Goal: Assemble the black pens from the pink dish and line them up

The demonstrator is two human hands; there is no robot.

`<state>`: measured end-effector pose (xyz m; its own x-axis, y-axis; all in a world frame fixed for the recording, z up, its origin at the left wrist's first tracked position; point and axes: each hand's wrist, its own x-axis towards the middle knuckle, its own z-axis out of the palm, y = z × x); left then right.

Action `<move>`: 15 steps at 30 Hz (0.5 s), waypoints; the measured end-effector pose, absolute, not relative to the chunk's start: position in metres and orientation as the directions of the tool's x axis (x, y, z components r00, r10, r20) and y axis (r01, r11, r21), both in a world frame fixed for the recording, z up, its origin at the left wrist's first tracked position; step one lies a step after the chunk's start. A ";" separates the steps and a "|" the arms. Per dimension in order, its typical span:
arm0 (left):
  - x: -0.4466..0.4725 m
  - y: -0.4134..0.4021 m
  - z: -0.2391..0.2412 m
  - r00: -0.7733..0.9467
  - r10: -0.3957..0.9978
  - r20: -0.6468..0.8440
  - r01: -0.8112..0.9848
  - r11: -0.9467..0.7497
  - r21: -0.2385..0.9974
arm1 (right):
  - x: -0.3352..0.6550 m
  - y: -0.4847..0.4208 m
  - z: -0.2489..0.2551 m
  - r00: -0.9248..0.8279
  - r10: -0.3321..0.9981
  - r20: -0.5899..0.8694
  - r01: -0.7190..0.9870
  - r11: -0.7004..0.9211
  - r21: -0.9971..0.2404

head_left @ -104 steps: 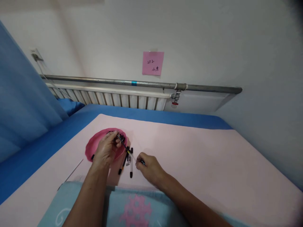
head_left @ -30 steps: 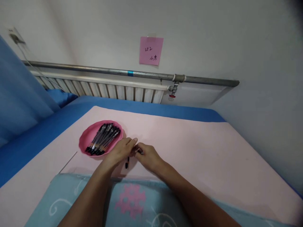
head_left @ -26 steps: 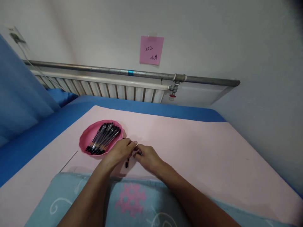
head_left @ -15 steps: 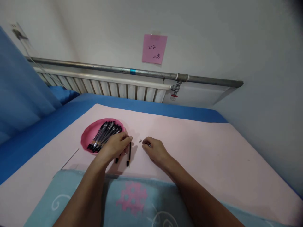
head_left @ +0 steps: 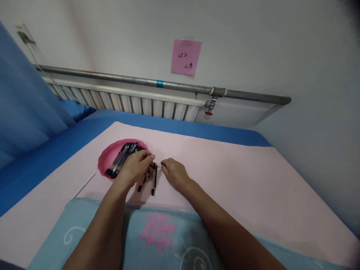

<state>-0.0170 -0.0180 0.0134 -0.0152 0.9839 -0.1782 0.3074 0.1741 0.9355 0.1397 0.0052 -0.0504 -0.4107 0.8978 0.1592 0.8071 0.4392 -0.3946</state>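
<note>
A pink dish [head_left: 108,160] on the pink sheet holds several black pens [head_left: 121,160]. My left hand [head_left: 137,169] lies palm down at the dish's right edge, fingers curled over loose pen parts. Two loose black pens [head_left: 153,181] lie just below and right of it. My right hand [head_left: 173,174] rests on the sheet close to the right of those pens, fingers bent, fingertips pinched near a small part that I cannot make out.
A pale blue patterned cloth [head_left: 157,240] covers the near edge. A thin white rod [head_left: 84,185] lies left of my forearm. Blue bedding [head_left: 50,150] borders the sheet; a radiator [head_left: 123,103], pipe and pink note [head_left: 186,57] line the wall behind.
My hands separated from each other, and two loose pens came into view beside the dish. My right hand then slid back left towards them. My left hand moved up against the dish.
</note>
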 end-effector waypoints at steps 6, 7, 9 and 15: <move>-0.019 -0.017 0.010 -0.003 0.990 -0.144 0.350 0.136 0.927 | 0.142 0.001 -0.049 -0.463 0.876 0.132 0.809 0.479 -0.341; -0.020 -0.017 0.009 -0.002 0.990 -0.140 0.358 0.132 0.924 | 0.143 -0.002 -0.048 -0.480 0.868 0.125 0.802 0.492 -0.340; -0.020 -0.016 0.007 -0.001 0.991 -0.132 0.372 0.122 0.920 | 0.144 -0.009 -0.045 -0.516 0.850 0.110 0.784 0.520 -0.340; -0.022 -0.015 0.007 -0.004 0.991 -0.137 0.377 0.128 0.917 | 0.148 -0.027 -0.038 -0.627 0.777 0.063 0.630 0.553 -0.545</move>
